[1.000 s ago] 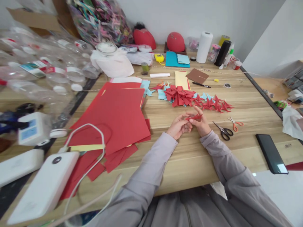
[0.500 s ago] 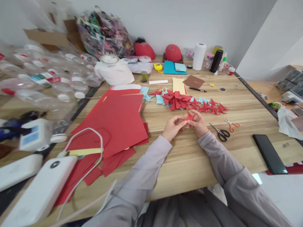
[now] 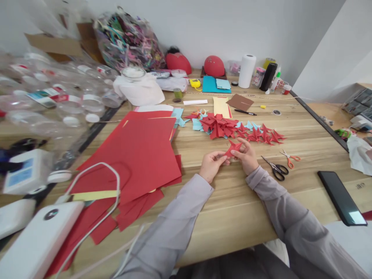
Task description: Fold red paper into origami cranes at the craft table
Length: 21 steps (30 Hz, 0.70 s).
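The left hand [image 3: 211,164] and right hand [image 3: 248,155] pinch a folded red paper [image 3: 233,148] between them over the worktop [image 3: 232,205], its sharp tips pointing away from the person, long axis slanting toward far right. They partly hide its near edges. Behind the striped wooden worktop rises a pale wall [image 3: 186,27].
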Each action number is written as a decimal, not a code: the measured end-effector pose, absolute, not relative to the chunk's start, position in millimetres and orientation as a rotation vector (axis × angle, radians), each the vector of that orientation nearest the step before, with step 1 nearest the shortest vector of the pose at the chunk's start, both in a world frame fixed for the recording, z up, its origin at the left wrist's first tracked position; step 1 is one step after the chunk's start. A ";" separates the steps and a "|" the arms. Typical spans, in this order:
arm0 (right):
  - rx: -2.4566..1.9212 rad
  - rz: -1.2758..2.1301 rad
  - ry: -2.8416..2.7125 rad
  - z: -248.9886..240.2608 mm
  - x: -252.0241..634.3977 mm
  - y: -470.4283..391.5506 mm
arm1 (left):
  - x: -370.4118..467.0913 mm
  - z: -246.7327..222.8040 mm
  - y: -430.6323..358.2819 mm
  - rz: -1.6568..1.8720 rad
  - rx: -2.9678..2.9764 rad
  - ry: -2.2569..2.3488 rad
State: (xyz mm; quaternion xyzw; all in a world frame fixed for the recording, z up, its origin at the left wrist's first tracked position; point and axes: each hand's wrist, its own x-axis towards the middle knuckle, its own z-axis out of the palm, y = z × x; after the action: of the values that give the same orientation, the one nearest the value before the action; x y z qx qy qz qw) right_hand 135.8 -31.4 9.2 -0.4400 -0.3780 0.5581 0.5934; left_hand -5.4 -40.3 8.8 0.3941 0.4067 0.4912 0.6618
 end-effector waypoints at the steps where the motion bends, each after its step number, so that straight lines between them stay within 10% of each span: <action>1: -1.024 1.293 -0.862 9.1 136.0 -31.3 | -5.2 8.8 -40.0 1.114 0.869 0.921; 21: -1.038 1.327 -0.958 8.6 137.2 -35.8 | -4.9 14.2 -43.6 1.069 1.070 0.984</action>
State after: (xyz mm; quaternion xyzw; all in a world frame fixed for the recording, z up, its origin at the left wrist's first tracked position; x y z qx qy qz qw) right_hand 137.2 -35.8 8.6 -0.4417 -0.4073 0.5644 0.5661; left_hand -4.9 -43.6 14.2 0.4652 0.4281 0.4649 0.6198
